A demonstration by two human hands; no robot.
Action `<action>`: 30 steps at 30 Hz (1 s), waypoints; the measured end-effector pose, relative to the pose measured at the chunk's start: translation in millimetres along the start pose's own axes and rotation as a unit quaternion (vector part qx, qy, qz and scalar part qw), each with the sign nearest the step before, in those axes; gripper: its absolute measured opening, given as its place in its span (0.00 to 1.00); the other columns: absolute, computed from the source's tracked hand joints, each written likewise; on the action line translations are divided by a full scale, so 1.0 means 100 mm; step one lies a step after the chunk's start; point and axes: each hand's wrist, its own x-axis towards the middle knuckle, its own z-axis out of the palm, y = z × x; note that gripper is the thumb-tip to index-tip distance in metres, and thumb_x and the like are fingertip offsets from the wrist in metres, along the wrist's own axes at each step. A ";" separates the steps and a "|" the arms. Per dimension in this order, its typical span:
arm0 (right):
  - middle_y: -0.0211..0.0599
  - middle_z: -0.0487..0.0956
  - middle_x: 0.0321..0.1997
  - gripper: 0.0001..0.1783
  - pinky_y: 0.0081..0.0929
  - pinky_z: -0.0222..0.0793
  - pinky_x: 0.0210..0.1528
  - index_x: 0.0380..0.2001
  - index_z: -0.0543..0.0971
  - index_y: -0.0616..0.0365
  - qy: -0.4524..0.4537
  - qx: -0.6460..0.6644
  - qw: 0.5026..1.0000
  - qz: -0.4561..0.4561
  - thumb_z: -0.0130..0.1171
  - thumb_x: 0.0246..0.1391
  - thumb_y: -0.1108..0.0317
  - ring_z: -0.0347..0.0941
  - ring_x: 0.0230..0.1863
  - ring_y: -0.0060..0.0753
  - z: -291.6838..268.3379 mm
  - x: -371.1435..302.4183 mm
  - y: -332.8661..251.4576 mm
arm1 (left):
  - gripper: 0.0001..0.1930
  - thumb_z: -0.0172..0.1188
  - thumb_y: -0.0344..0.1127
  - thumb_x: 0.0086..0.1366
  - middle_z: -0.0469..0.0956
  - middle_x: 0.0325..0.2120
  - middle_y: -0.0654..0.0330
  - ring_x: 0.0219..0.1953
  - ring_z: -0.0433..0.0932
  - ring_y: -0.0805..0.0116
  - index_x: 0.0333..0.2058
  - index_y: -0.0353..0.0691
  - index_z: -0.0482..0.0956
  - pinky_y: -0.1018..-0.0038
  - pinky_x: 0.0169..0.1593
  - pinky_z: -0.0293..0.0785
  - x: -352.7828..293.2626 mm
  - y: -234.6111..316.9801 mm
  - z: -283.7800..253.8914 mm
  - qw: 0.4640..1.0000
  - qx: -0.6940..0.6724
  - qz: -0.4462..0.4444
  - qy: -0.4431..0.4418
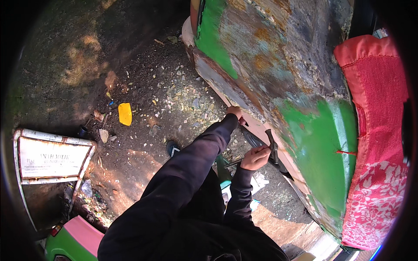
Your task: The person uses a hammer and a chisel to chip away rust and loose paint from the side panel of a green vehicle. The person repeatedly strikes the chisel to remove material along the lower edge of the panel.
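Observation:
My right hand is closed round a hammer, its dark head up beside the lower edge of a vehicle body and its handle poking out behind the fist. The body panel is patchy: bright green paint, scraped grey metal and brown rust. Further forward, my left hand is curled against the pale lower sill. Something small and dark shows at its fingers; its kind cannot be made out. A dark wheel sits partly hidden under the sill, between my hands.
Paint chips and rubble litter the dirt ground. A yellow piece lies to the left, near a rusty framed white signboard. A red patterned cloth drapes over the vehicle at right. Bottom left stands a pink and green vehicle.

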 end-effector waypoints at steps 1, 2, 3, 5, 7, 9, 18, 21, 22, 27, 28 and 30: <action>0.29 0.60 0.13 0.27 0.25 0.51 0.15 0.18 0.61 0.58 0.018 0.128 0.990 0.047 0.33 0.64 0.49 0.53 0.12 0.21 0.02 0.01 -0.23 | 0.15 0.38 0.33 0.62 0.70 0.10 0.54 0.08 0.71 0.63 0.22 0.33 0.69 0.69 0.11 0.64 0.03 -0.01 -0.01 1.000 -0.004 0.009 0.005; 0.33 0.62 0.13 0.26 0.29 0.52 0.15 0.20 0.62 0.60 0.013 0.155 0.988 0.026 0.34 0.64 0.50 0.56 0.11 0.27 0.02 -0.01 -0.16 | 0.15 0.38 0.33 0.62 0.70 0.10 0.54 0.09 0.71 0.63 0.22 0.33 0.69 0.69 0.11 0.64 0.05 -0.03 -0.01 1.000 -0.008 0.017 0.009; 0.38 0.63 0.12 0.25 0.32 0.54 0.16 0.21 0.64 0.61 0.008 0.181 0.983 0.006 0.36 0.64 0.51 0.58 0.11 0.34 0.04 -0.04 -0.03 | 0.15 0.38 0.33 0.62 0.70 0.10 0.54 0.09 0.72 0.63 0.21 0.33 0.69 0.70 0.11 0.64 0.09 -0.03 -0.03 1.000 -0.012 0.025 0.014; 0.53 0.68 0.16 0.22 0.41 0.56 0.18 0.24 0.67 0.63 -0.172 -0.250 0.938 -0.169 0.38 0.64 0.55 0.62 0.12 0.54 0.24 -0.16 0.30 | 0.16 0.37 0.33 0.62 0.69 0.09 0.54 0.09 0.71 0.62 0.21 0.32 0.69 0.68 0.12 0.65 0.23 -0.06 -0.16 0.991 0.095 0.097 0.003; 0.57 0.68 0.16 0.21 0.44 0.57 0.21 0.26 0.69 0.65 -0.180 -0.243 0.949 -0.084 0.37 0.63 0.59 0.66 0.19 0.62 0.08 -0.17 0.20 | 0.17 0.37 0.33 0.62 0.70 0.09 0.53 0.09 0.71 0.63 0.20 0.32 0.70 0.67 0.13 0.67 0.12 -0.04 0.01 1.000 0.003 -0.006 0.009; 0.51 0.66 0.13 0.22 0.41 0.58 0.20 0.24 0.68 0.64 -0.136 -0.210 0.967 -0.043 0.36 0.64 0.58 0.66 0.17 0.54 0.01 -0.15 -0.01 | 0.16 0.39 0.34 0.62 0.70 0.09 0.54 0.09 0.71 0.64 0.19 0.34 0.70 0.66 0.13 0.67 0.16 -0.08 -0.08 1.000 -0.015 0.014 0.001; 0.27 0.59 0.12 0.25 0.22 0.49 0.15 0.20 0.64 0.60 -0.102 -0.117 0.988 -0.005 0.34 0.65 0.53 0.55 0.13 0.18 -0.24 0.23 0.11 | 0.20 0.47 0.39 0.65 0.54 0.06 0.65 0.11 0.54 0.71 0.13 0.44 0.62 0.73 0.24 0.57 0.30 -0.35 -1.45 0.923 -0.188 -0.048 -0.334; 0.30 0.61 0.10 0.26 0.27 0.51 0.16 0.19 0.66 0.61 -0.127 -0.152 0.980 0.018 0.34 0.65 0.54 0.58 0.12 0.23 -0.34 0.13 0.20 | 0.22 0.45 0.39 0.65 0.53 0.05 0.63 0.11 0.54 0.71 0.10 0.44 0.61 0.71 0.22 0.54 0.27 -0.37 -2.21 0.957 -0.173 -0.112 -0.205; 0.30 0.61 0.10 0.26 0.27 0.51 0.16 0.19 0.66 0.61 -0.126 -0.169 0.977 0.022 0.35 0.65 0.54 0.58 0.12 0.24 -0.40 0.12 0.24 | 0.21 0.45 0.39 0.65 0.55 0.07 0.64 0.13 0.56 0.72 0.12 0.44 0.61 0.71 0.24 0.56 0.19 -0.32 -2.11 0.949 -0.170 -0.077 -0.254; 0.22 0.57 0.11 0.25 0.18 0.45 0.13 0.19 0.63 0.56 -0.142 -0.152 0.977 0.036 0.35 0.65 0.50 0.51 0.10 0.14 -0.39 -0.04 0.41 | 0.11 0.44 0.41 0.67 0.57 0.11 0.67 0.19 0.63 0.73 0.26 0.44 0.65 0.69 0.31 0.64 -0.20 -0.16 -1.45 0.897 -0.215 -0.058 -0.382; 0.22 0.57 0.11 0.25 0.18 0.45 0.12 0.19 0.63 0.57 -0.158 -0.136 0.977 0.050 0.35 0.65 0.51 0.51 0.10 0.14 -0.34 -0.09 0.35 | 0.12 0.44 0.41 0.67 0.57 0.11 0.67 0.18 0.63 0.72 0.26 0.44 0.65 0.69 0.32 0.63 -0.22 -0.15 -1.39 0.890 -0.236 -0.069 -0.385; 0.26 0.60 0.10 0.25 0.22 0.50 0.14 0.20 0.66 0.59 -0.178 -0.139 0.972 0.061 0.35 0.65 0.54 0.56 0.12 0.18 -0.26 -0.12 0.20 | 0.12 0.44 0.40 0.67 0.57 0.11 0.66 0.16 0.61 0.72 0.24 0.44 0.66 0.70 0.32 0.62 -0.19 -0.11 -1.26 0.879 -0.266 -0.066 -0.391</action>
